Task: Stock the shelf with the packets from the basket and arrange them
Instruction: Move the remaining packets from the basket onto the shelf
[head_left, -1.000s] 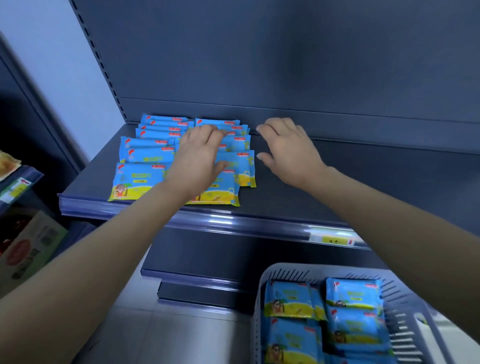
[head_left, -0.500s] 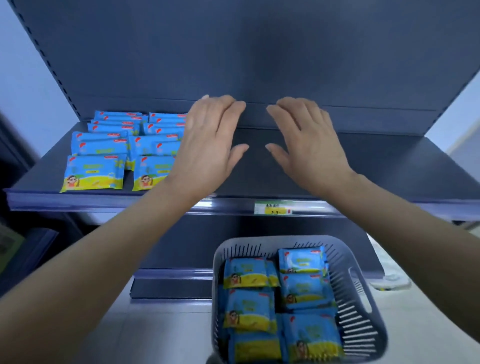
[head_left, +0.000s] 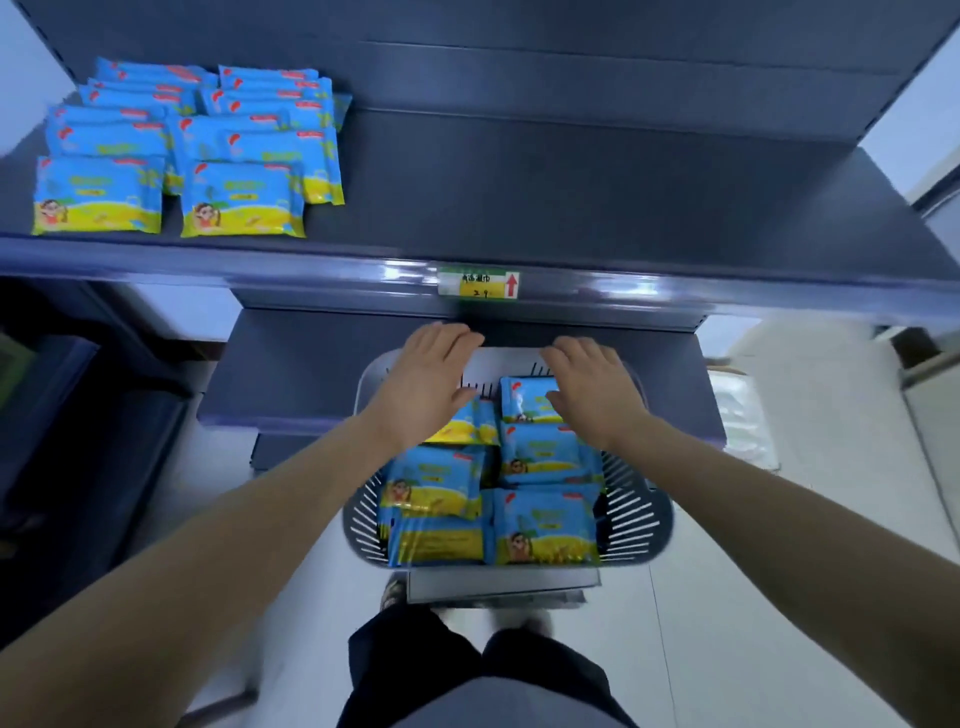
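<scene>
Two rows of blue and yellow packets (head_left: 192, 150) lie overlapping at the left end of the dark grey shelf (head_left: 571, 208). Below the shelf stands a grey slotted basket (head_left: 636, 514) holding several more of the same packets (head_left: 540, 525). My left hand (head_left: 426, 384) hovers over the basket's far left part with its fingers straight. My right hand (head_left: 592, 387) is beside it over the far right part, fingers also straight, partly covering the top packet. Neither hand holds anything.
A yellow price label (head_left: 478, 285) with a red arrow sits on the shelf's front rail. A lower shelf (head_left: 291, 364) juts out behind the basket. The basket rests on a stand (head_left: 498, 587) on the pale floor, with my legs just below it.
Both hands have come down from the shelf surface to just above the basket. The view has tilted downward, so the stocked packets now sit at the upper left.
</scene>
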